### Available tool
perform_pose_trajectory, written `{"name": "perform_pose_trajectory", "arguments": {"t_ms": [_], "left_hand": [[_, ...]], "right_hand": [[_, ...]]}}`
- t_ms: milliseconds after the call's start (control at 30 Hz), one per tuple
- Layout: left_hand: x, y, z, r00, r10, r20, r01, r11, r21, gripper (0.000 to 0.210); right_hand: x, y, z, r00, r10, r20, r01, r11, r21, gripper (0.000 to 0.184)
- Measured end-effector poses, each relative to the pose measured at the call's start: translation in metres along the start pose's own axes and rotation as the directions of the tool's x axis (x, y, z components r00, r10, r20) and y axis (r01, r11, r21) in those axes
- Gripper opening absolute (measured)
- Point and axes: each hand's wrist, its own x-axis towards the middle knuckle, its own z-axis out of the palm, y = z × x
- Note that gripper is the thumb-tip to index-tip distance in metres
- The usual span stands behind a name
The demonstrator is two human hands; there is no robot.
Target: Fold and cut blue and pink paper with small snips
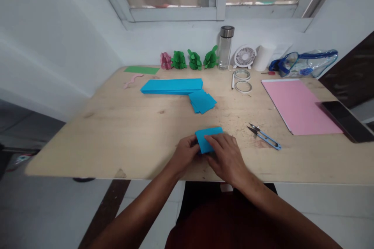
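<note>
"What lies before us?"

"A pale wooden table (117,140) first, then a flat pink rectangular sheet (300,105) on our right, perhaps put there to stay out of our arms' way."

"And the long, bright blue paper strips (172,85)?"

"Stacked lengthwise beyond our hands, probably so that they stay aligned. The loose blue paper squares (202,102) touch the strips' right end, seemingly within easy reach."

"How do we hold things?"

"Our right hand (229,155) has its fingers close together across the top of a small blue paper piece (203,144), thumb at the near side, clamped on it, likely to keep it flat. Our left hand (184,153) is curled at its left edge; its fingertips are hidden, so we cannot tell whether they grip."

"Where is that piece?"

"Between our hands, near the table's front edge, left of the slim light-blue metal snips (265,140)."
</note>
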Motion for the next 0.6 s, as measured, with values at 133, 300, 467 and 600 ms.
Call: {"name": "perform_pose_trajectory", "arguments": {"t_ms": [133,300,467,600], "left_hand": [[0.0,0.001,-0.006,0.991,-0.116,0.069,0.123,0.986,-0.111,0.015],[-0.002,0.005,-0.014,0.962,-0.221,0.158,0.253,0.942,-0.223,0.03],[-0.002,0.001,-0.015,0.964,-0.249,0.099,0.263,0.947,-0.185,0.031],[0.001,-0.003,-0.015,0.963,-0.254,0.092,0.267,0.947,-0.179,0.025]], "right_hand": [[-0.002,0.007,-0.008,0.999,0.022,0.039,-0.024,0.998,0.063,0.042],[-0.004,0.008,-0.006,0.998,0.024,0.064,-0.029,0.996,0.085,0.039],[-0.006,0.007,-0.003,0.997,-0.003,0.072,-0.004,0.995,0.101,0.038],[-0.007,0.02,-0.01,0.997,-0.026,0.072,0.019,0.995,0.098,0.044]]}}
